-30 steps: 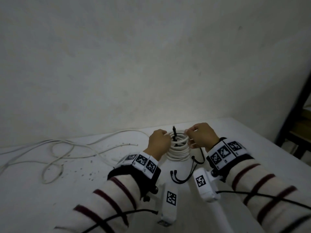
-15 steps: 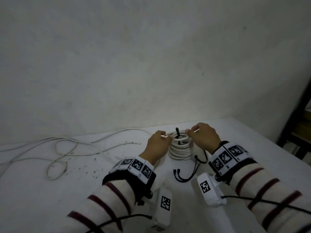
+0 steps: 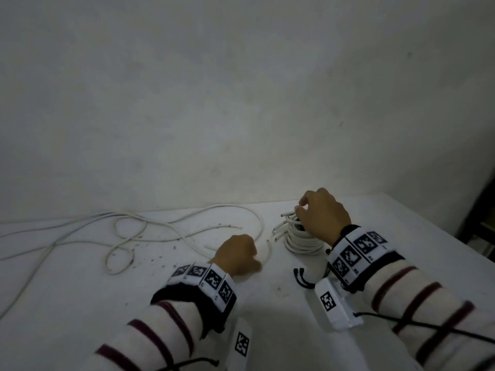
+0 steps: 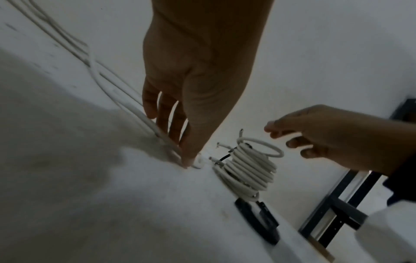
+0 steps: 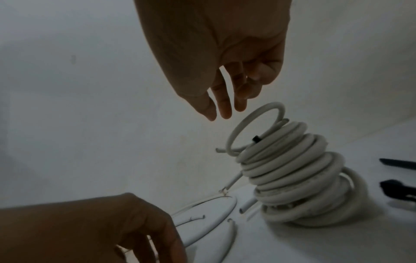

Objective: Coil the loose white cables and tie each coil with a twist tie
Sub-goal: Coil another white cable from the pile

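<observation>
A stack of coiled white cable (image 3: 302, 242) (image 4: 247, 170) (image 5: 292, 178) stands on the white table (image 3: 80, 290), with a black tie (image 5: 256, 138) showing near its top. Its top loop springs up loose. My right hand (image 3: 302, 210) (image 5: 223, 110) hovers just above that loop, fingers relaxed and holding nothing. My left hand (image 3: 251, 263) (image 4: 180, 156) is to the left of the stack, straight fingers pointing down and touching a loose white cable (image 3: 134, 236) (image 4: 94, 67) on the table. A short cable end (image 3: 268, 250) lies beside that hand.
Black twist ties (image 3: 301, 277) (image 4: 258, 218) lie on the table in front of the stack. Long loose cables sprawl over the left half, among dark specks (image 3: 160, 258). A wall stands close behind. A dark frame (image 3: 479, 210) is past the table's right edge.
Both hands were at the top of the stack. The left hand has come away down and to the left onto the loose cable. The right hand has let go and lifted slightly.
</observation>
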